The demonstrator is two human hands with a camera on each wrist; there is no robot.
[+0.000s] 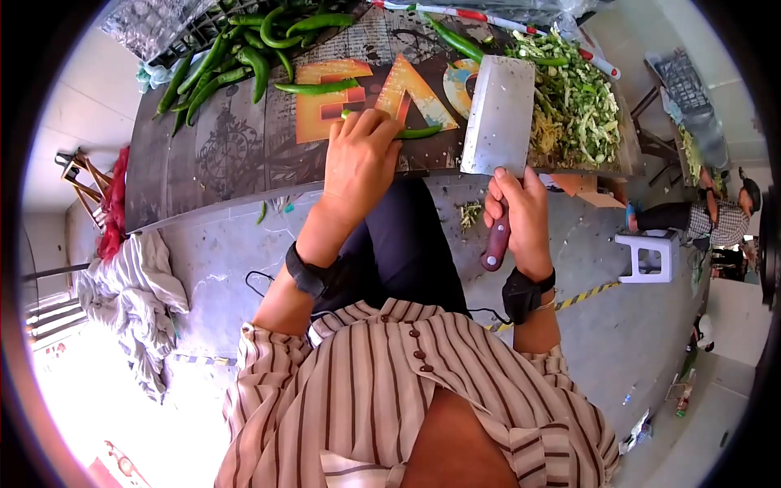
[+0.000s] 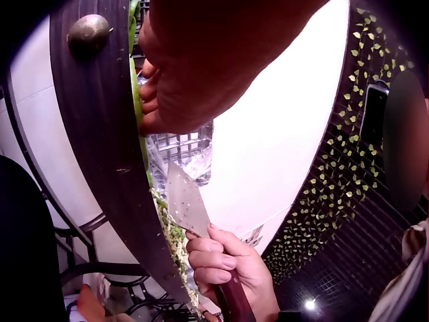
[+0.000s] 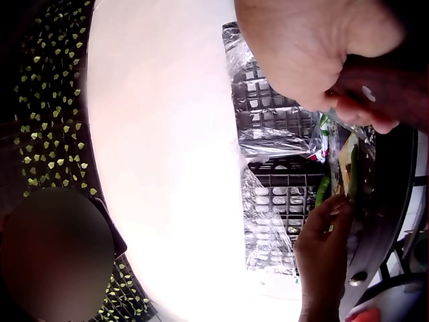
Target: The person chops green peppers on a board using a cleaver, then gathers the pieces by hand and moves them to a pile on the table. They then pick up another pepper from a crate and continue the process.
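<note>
Cleaver [image 1: 500,114] in the right hand [image 1: 523,215]: fingers wrapped round its dark red handle [image 1: 496,242], blade pointing away from the body. Blade face carries small specks. Contact between blade and tabletop cannot be confirmed.

Left hand [image 1: 358,163], to the left of that grip, is closed on a green pepper [image 1: 421,132], fingers bent over it; the pepper lies crosswise at the table's near side, one end showing on the side towards the cleaver. Its middle is hidden by the fingers.

Just beyond the left hand, one loose pepper [image 1: 317,86] rests across the printed lettering. Further out and to the left, a pile of whole peppers [image 1: 254,61] lies beside a black crate [image 1: 195,37] (partly covered with clear plastic). Beyond the blade, another pepper [image 1: 451,37] slants towards it.

To the right of the blade, a heap of chopped pepper [image 1: 582,110] covers that end of the table [image 1: 183,175]. Below the right hand, scraps [image 1: 469,215] lie on the floor.
</note>
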